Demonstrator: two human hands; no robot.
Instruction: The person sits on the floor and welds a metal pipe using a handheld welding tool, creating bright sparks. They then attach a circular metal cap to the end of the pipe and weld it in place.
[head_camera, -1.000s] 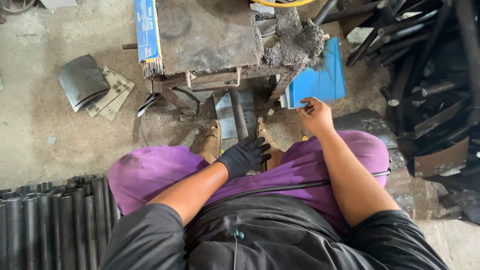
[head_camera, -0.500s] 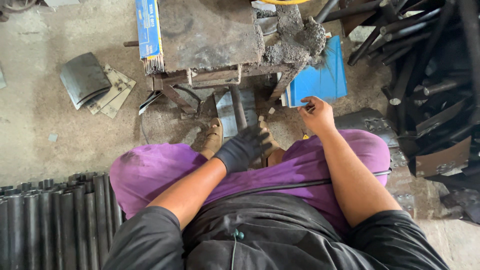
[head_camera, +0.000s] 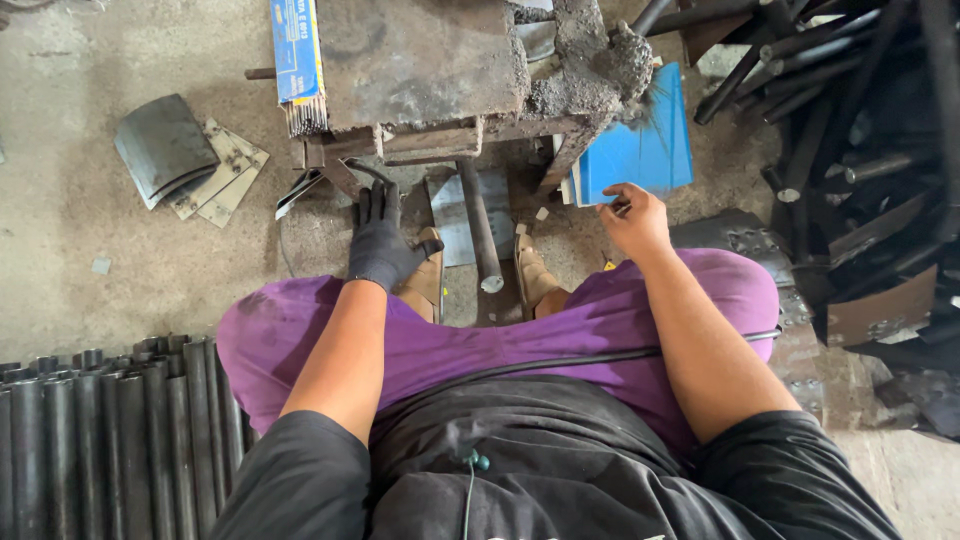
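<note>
The left hand (head_camera: 380, 245), in a dark glove, reaches forward over the left knee with its fingers spread and pointing toward 12 o'clock. The fingertips lie at the foot of a rusty metal work stand (head_camera: 420, 70), near a thin dark rod (head_camera: 300, 190) that lies slanted on the concrete floor (head_camera: 90, 250); whether the glove touches either one I cannot tell. The right hand (head_camera: 635, 220) is bare, its fingers curled in with the tips pinched on something small and dark at about 1 o'clock from the body; what that small piece is, the view does not show.

A grey round bar (head_camera: 478, 225) lies between the two sandalled feet, running from under the stand toward the person, on a pale flat plate (head_camera: 450, 220).

Just beyond the right hand, a flat blue box (head_camera: 640, 150) leans against the stand's leg, its open end showing pale edges. At 11 o'clock, a long narrow blue and yellow carton (head_camera: 295, 50) rests on the stand's left edge with grey rod ends (head_camera: 302, 118) sticking out of its near end. Farther left, at 10 o'clock, a dark curved sheet piece (head_camera: 160, 145) lies on pale flat plates. Dark tubes (head_camera: 100, 440) are stacked at 8 o'clock, and black scrap bars (head_camera: 850, 120) pile up at 2 o'clock.
</note>
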